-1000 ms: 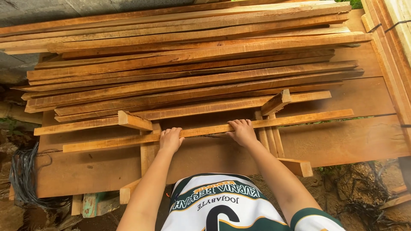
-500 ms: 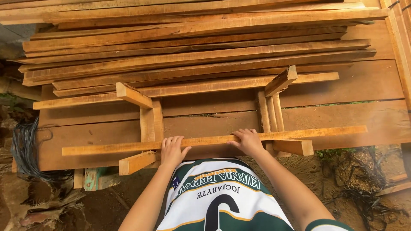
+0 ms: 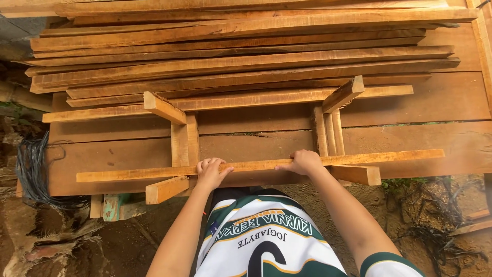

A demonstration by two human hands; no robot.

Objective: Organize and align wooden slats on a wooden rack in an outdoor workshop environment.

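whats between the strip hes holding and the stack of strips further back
In the head view, bare wide boards lie between the held strip and the stack, crossed by two short wooden supports and running front to back.

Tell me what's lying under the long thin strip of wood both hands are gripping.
The strip lies across two sets of upright slats, left and right, above a wide board. The left hand and right hand cover its middle, so the underside there is hidden.
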